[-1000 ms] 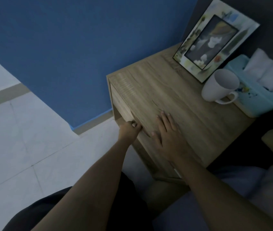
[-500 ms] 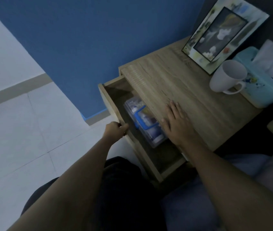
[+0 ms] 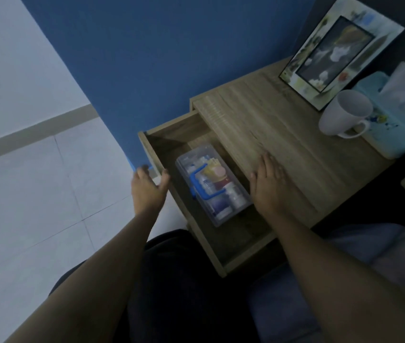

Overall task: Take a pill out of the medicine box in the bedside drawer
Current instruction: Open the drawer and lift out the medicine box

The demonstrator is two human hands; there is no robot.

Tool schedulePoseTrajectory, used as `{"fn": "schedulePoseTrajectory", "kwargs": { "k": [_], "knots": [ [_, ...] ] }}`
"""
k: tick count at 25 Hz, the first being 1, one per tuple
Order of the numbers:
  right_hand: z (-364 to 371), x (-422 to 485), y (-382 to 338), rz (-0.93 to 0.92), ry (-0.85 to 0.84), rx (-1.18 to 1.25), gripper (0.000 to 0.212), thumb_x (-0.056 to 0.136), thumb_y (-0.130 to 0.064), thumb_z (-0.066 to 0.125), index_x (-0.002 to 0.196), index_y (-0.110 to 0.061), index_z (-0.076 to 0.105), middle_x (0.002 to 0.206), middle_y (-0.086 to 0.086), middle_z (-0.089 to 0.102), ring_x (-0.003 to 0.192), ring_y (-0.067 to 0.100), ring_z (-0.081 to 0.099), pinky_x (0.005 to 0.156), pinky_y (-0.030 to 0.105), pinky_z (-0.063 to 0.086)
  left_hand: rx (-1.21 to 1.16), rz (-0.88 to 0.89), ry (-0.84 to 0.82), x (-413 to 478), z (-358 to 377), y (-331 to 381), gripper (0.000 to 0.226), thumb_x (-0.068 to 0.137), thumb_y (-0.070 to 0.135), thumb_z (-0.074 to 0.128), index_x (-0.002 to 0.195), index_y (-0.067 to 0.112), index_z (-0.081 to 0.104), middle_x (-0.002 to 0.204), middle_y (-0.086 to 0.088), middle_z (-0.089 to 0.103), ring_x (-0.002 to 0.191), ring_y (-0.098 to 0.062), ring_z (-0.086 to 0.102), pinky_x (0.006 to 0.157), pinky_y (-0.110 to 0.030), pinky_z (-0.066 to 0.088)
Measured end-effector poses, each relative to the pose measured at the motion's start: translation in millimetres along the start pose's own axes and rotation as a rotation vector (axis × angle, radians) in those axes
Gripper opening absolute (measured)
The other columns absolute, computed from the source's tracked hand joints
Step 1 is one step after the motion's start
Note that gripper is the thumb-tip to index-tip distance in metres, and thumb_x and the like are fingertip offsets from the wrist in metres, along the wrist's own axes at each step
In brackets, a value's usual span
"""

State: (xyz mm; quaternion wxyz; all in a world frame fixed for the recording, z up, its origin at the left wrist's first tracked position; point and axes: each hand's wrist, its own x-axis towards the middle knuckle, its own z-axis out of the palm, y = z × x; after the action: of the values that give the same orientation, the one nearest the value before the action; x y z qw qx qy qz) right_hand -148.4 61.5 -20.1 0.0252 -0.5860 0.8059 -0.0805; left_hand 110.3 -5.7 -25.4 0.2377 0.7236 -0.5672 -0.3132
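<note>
The bedside drawer [image 3: 171, 134] stands pulled far out of the wooden nightstand. Inside it lies a clear plastic medicine box [image 3: 212, 184] with a blue handle and lid closed; bottles and packets show through it. My left hand [image 3: 148, 188] hovers at the drawer's front panel, fingers spread, holding nothing. My right hand [image 3: 268, 186] lies flat on the nightstand top [image 3: 295, 149] near its front edge, just right of the box.
At the back of the nightstand top stand a picture frame [image 3: 337, 50], a white mug [image 3: 345, 115] and a light blue tissue box [image 3: 399, 115]. A blue wall runs behind; pale tiled floor lies to the left. My dark-clothed lap is below the drawer.
The drawer went from closed to fully pulled out, exposing the medicine box. My left hand has let go of the drawer front and opened. My right hand stayed on the top.
</note>
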Motion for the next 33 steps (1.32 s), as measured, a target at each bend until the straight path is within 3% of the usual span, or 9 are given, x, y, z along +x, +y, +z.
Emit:
{"fn": "schedulePoseTrajectory", "kwargs": {
  "k": [2, 4, 6, 10, 15, 21, 26, 30, 33],
  "knots": [
    [6.1, -28.7, -31.5, 0.045, 0.062, 0.084, 0.046, 0.093, -0.034, 0.039, 0.134, -0.014, 0.039, 0.139, 0.011, 0.048, 0.122, 0.022, 0.049, 0.099, 0.04, 0.042, 0.025, 0.241, 0.102, 14.8, -4.1, 21.4, 0.05, 0.089, 0.039, 0.051, 0.128, 0.009, 0.044, 0.127, -0.015, 0.052, 0.117, -0.028, 0.051, 0.096, -0.039, 0.046],
    [15.6, -58.3, -64.4, 0.139, 0.053, 0.17, 0.041, 0.09, -0.039, 0.042, 0.125, -0.02, 0.045, 0.124, 0.005, 0.054, 0.106, 0.015, 0.055, 0.084, 0.031, 0.049, 0.181, 0.431, -0.053, 36.3, 1.5, 46.2, 0.041, 0.092, 0.03, 0.048, 0.124, 0.005, 0.046, 0.125, -0.019, 0.052, 0.115, -0.031, 0.052, 0.096, -0.04, 0.045],
    [25.2, -77.0, -87.3, 0.304, 0.009, 0.203, 0.043, 0.087, -0.045, 0.046, 0.121, -0.019, 0.045, 0.122, 0.006, 0.053, 0.102, 0.015, 0.054, 0.08, 0.029, 0.051, 0.381, 0.503, -0.304, 52.1, 12.0, 66.7, 0.045, 0.094, 0.031, 0.046, 0.131, 0.005, 0.04, 0.129, -0.022, 0.049, 0.116, -0.034, 0.052, 0.093, -0.042, 0.046],
    [36.4, -75.6, -98.5, 0.709, -0.121, 0.268, 0.079, 0.08, -0.061, 0.055, 0.137, -0.016, 0.024, 0.138, 0.016, 0.037, 0.112, 0.025, 0.049, 0.086, 0.037, 0.049, 0.471, 0.365, -0.56, 72.0, 30.8, 69.1, 0.07, 0.092, 0.042, 0.047, 0.148, 0.011, 0.017, 0.15, -0.021, 0.031, 0.132, -0.036, 0.04, 0.106, -0.048, 0.04],
    [49.0, -56.3, -103.4, 0.933, -0.182, 0.493, 0.095, 0.075, -0.063, 0.06, 0.143, -0.027, 0.004, 0.143, 0.017, 0.033, 0.116, 0.031, 0.05, 0.082, 0.04, 0.049, 0.431, 0.338, -0.606, 79.3, 42.2, 50.8, 0.056, 0.087, 0.042, 0.055, 0.132, 0.015, 0.04, 0.12, -0.013, 0.058, 0.106, -0.026, 0.058, 0.091, -0.041, 0.05],
    [52.3, -59.9, -111.1, 0.955, -0.126, 0.664, 0.104, 0.074, -0.052, 0.068, 0.145, -0.026, -0.004, 0.145, 0.018, 0.033, 0.121, 0.031, 0.049, 0.088, 0.042, 0.049, 0.472, 0.298, -0.652, 87.6, 43.8, 46.7, 0.063, 0.087, 0.042, 0.056, 0.135, 0.006, 0.037, 0.122, -0.016, 0.058, 0.108, -0.028, 0.058, 0.093, -0.041, 0.048],
    [36.4, -72.9, -125.3, 0.931, -0.055, 0.685, 0.101, 0.076, -0.052, 0.067, 0.145, -0.021, 0.0, 0.144, 0.018, 0.034, 0.118, 0.03, 0.051, 0.085, 0.037, 0.048, 0.481, 0.339, -0.663, 89.1, 26.1, 57.7, 0.066, 0.086, 0.042, 0.059, 0.135, 0.006, 0.034, 0.124, -0.017, 0.057, 0.109, -0.03, 0.057, 0.083, -0.034, 0.044],
    [4.0, -81.0, -146.4, 0.881, 0.011, 0.758, 0.098, 0.078, -0.055, 0.064, 0.146, -0.017, 0.006, 0.143, 0.016, 0.036, 0.117, 0.027, 0.052, 0.087, 0.034, 0.049, 0.516, 0.369, -0.598, 83.0, -12.7, 75.1, 0.067, 0.084, 0.047, 0.059, 0.133, 0.006, 0.039, 0.126, -0.018, 0.056, 0.112, -0.032, 0.054, 0.082, -0.032, 0.039],
    [-31.0, -85.0, -155.9, 0.794, 0.072, 0.786, 0.094, 0.08, -0.057, 0.06, 0.146, -0.014, 0.01, 0.145, 0.015, 0.034, 0.122, 0.026, 0.049, 0.096, 0.039, 0.05, 0.514, 0.389, -0.526, 71.7, -52.7, 96.8, 0.064, 0.083, 0.048, 0.061, 0.127, 0.005, 0.044, 0.124, -0.02, 0.056, 0.111, -0.034, 0.053, 0.082, -0.033, 0.037]
  ]
}}
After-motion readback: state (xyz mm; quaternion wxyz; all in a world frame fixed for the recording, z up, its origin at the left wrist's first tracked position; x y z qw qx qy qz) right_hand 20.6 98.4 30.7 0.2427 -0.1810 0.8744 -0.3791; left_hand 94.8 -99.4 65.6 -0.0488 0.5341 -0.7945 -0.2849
